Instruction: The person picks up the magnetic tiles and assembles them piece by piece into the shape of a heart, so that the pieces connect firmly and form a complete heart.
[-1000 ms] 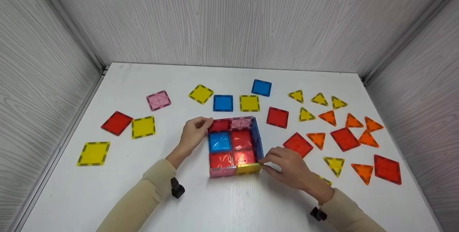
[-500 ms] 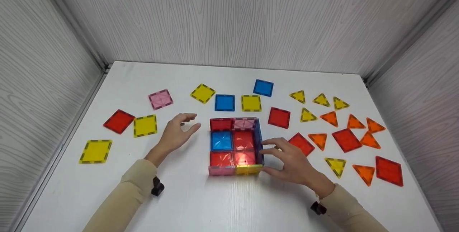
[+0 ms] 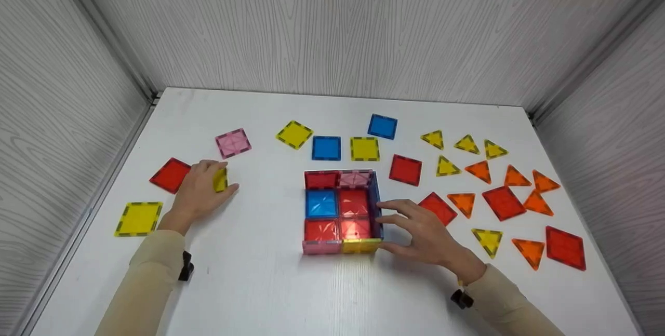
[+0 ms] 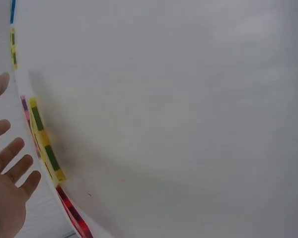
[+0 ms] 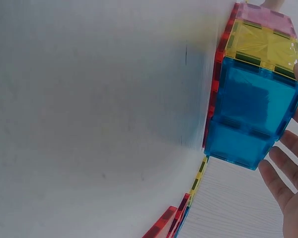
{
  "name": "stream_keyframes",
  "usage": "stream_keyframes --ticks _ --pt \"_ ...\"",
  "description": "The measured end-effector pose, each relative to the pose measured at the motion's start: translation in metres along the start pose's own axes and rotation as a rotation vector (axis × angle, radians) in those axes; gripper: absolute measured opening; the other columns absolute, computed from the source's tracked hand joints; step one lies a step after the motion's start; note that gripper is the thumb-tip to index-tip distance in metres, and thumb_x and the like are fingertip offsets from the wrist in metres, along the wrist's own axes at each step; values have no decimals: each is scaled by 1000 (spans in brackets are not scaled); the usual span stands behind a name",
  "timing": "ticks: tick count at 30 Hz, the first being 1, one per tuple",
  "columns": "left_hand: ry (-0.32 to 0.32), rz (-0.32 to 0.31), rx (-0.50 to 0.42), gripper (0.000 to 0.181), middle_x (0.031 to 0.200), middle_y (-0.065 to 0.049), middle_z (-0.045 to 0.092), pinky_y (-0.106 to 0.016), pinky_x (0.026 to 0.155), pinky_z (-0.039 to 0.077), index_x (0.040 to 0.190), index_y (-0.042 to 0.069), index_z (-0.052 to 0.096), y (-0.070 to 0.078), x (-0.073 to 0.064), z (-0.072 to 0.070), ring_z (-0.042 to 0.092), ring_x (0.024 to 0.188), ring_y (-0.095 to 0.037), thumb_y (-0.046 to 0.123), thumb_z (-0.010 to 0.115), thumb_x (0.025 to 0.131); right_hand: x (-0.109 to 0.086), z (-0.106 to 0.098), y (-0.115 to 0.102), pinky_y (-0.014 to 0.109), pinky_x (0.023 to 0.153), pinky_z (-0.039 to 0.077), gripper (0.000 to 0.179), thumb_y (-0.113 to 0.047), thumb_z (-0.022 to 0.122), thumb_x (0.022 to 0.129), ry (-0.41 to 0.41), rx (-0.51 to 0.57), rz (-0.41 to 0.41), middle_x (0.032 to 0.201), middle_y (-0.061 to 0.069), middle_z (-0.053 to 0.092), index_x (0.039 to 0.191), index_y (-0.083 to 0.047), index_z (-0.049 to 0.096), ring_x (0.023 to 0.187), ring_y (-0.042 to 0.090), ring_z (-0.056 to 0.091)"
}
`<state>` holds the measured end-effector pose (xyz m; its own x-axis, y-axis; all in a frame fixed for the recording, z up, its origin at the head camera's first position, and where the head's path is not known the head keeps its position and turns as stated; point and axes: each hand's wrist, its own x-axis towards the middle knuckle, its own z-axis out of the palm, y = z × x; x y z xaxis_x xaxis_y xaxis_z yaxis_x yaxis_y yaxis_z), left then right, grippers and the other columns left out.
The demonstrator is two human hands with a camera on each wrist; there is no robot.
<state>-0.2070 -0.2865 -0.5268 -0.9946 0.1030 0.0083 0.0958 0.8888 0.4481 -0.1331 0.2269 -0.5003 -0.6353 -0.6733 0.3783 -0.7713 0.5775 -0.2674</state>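
My left hand (image 3: 198, 191) reaches over a yellow square magnetic tile (image 3: 221, 180) on the left of the table, covering much of it in the head view. In the left wrist view its fingers are spread, and the yellow tile lies flat close by. A low box of magnetic tiles (image 3: 321, 247) stands mid-table, with a floor of red and blue squares. Upright tiles line three sides: red and pink at the back, blue walls (image 5: 258, 94) on the right, pink and yellow in front. My right hand (image 3: 423, 234) has its loosely bent fingertips against the blue side.
A red square (image 3: 170, 175), a yellow square (image 3: 138, 219) and a pink square (image 3: 233, 143) lie around my left hand. Blue squares (image 3: 326, 148) and yellow squares (image 3: 364, 149) are behind the box. Orange triangles (image 3: 516, 175), yellow triangles (image 3: 467, 144) and red squares (image 3: 565, 247) spread out on the right.
My left hand has let go of the box's back left corner and moved left to the yellow square. My right hand stays by the box, its fingers now spread along the blue side.
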Motion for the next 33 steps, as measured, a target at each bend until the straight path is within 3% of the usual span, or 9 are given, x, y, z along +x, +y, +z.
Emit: stream_keyframes --ticks 5,11,17,22,26,33 --pt "-51 -22 18 73 162 -26 37 -69 118 38 158 9 45 -11 -1 1 37 145 -48 47 66 100 1 -1 -2 44 94 62 47 -41 88 85 -8 -5 5 148 1 63 125 -21 73 128 20 63" --pt "-83 -21 53 73 160 -28 39 -70 119 36 159 8 44 -13 -3 0 37 143 -49 45 64 100 1 -1 -2 43 93 63 47 -41 88 85 -9 -15 2 148 1 64 125 -22 73 126 19 64" --pt "-123 9 64 71 151 -29 46 -66 112 43 157 5 47 -9 -9 -7 43 133 -47 42 66 99 0 0 -2 43 92 63 48 -41 88 85 -13 -29 2 147 1 64 125 -21 73 125 20 65" --pt "-96 11 49 69 140 -27 52 -60 106 49 152 4 54 -3 -14 -5 46 125 -42 44 69 98 1 0 -1 43 92 63 48 -43 87 85 -7 -45 -5 147 2 65 125 -20 74 124 20 66" --pt "-46 -18 -39 68 136 -27 55 -59 106 50 150 4 56 12 -16 1 49 122 -41 45 71 97 0 -1 -1 43 92 63 48 -45 87 86 -15 -55 1 147 1 65 125 -21 74 124 19 65" --pt "-29 -154 -328 72 141 -20 60 -47 106 56 152 9 56 55 -19 18 56 124 -35 55 68 99 1 0 -2 42 92 63 49 -44 87 85 -16 -47 -2 147 2 65 126 -21 73 122 21 66"
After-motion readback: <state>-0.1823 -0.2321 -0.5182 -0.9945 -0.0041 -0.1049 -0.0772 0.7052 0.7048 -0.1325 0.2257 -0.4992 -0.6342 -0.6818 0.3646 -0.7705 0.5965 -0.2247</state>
